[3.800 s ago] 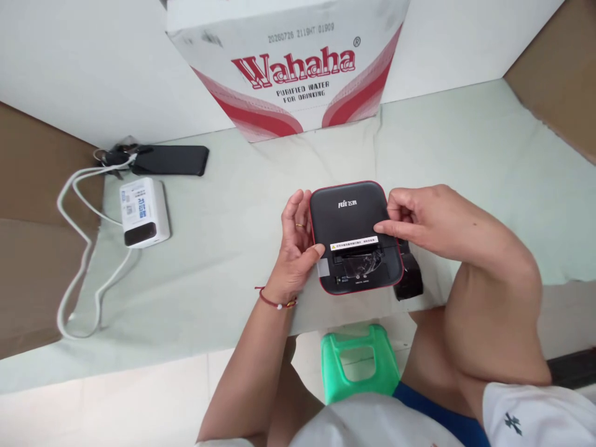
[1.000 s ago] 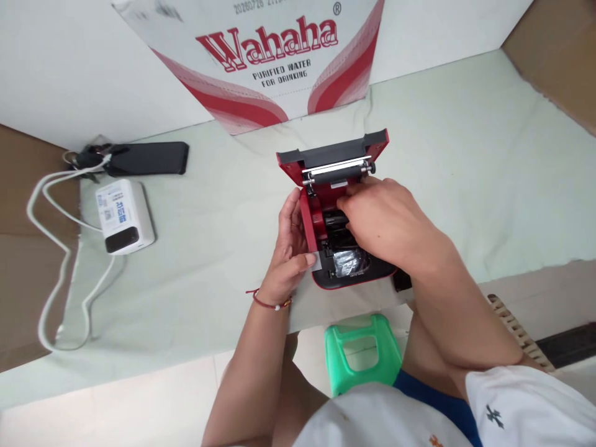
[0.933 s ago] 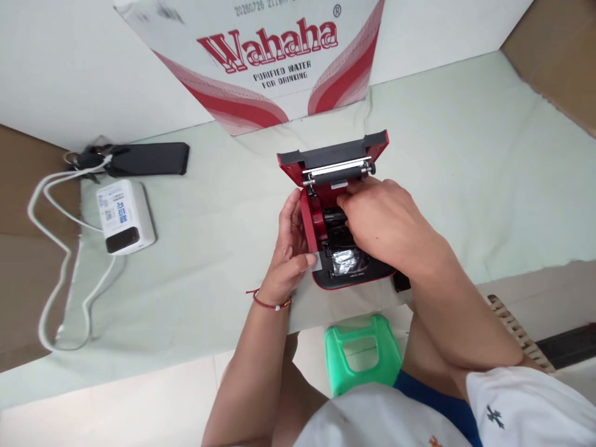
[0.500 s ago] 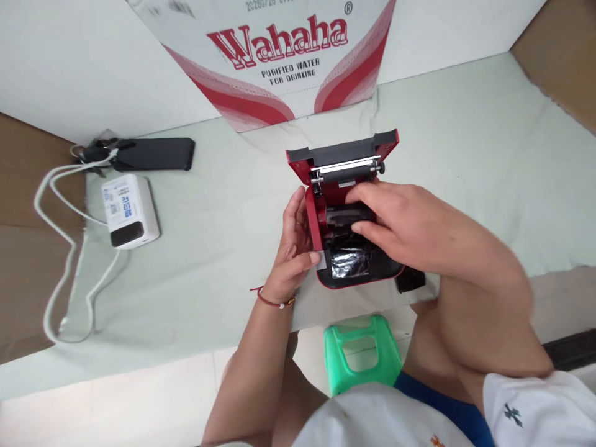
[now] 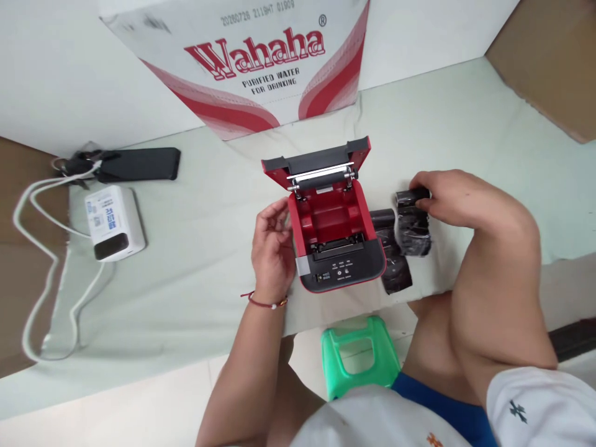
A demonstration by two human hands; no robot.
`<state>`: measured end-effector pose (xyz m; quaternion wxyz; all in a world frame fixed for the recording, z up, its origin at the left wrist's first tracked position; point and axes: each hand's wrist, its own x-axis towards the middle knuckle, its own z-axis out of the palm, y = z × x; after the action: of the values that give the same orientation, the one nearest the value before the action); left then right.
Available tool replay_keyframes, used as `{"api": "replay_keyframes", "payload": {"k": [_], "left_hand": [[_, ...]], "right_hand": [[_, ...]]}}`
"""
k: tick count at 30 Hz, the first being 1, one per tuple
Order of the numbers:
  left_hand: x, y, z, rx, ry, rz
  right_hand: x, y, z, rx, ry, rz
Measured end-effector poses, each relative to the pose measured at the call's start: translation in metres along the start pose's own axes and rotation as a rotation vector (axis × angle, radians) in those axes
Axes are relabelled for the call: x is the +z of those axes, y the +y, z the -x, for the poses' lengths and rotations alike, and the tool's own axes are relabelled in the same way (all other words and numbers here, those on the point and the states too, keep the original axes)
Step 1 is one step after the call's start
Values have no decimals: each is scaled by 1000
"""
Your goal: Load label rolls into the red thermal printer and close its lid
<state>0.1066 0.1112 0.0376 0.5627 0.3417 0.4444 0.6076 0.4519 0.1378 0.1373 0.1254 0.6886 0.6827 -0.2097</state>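
Note:
A small red-and-black printer stands on the cloth with its lid raised; its red inner bay shows bare. My left hand rests along the printer's left wall, fingers loosely bent against it, not wrapped round it. To the right of the printer, my right hand pinches a roll of shiny black film between thumb and fingers, and a loose end hangs down. Between it and the printer lies another piece of black film, partly hidden, with a rolled part at its top.
A white power bank with a white cable and a black phone lie at the left. Behind the printer stands a Wahaha water carton. Below the table's front edge is a green stool. Brown cardboard stands at both sides.
My right hand has lifted the black film roll out of the printer's bay and carried it to the right. My left hand stays at the printer's side. The view has shifted slightly.

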Motion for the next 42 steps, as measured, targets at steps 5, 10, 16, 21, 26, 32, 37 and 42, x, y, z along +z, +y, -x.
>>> {"api": "replay_keyframes", "payload": {"k": [5, 10, 16, 21, 26, 32, 37, 42], "left_hand": [[11, 7, -8, 119, 176, -49], [25, 13, -3, 90, 147, -118], [29, 16, 1, 11, 126, -172], [27, 16, 1, -61, 137, -172], [25, 15, 1, -74, 150, -171], [26, 16, 0, -80, 151, -165], [26, 18, 1, -98, 134, -175], [22, 17, 2, -112, 109, -170]], "right_hand": [[-5, -16, 7, -136, 139, -148], [0, -45, 3, -264, -101, -48], [-10, -32, 17, -497, -248, -149], [-40, -6, 51, -779, -357, -419], [-42, -28, 51, -864, -315, -573], [-13, -95, 40, -625, 117, -376], [-7, -128, 42, -387, 154, -111], [-10, -141, 38, -341, 185, 13]]}}
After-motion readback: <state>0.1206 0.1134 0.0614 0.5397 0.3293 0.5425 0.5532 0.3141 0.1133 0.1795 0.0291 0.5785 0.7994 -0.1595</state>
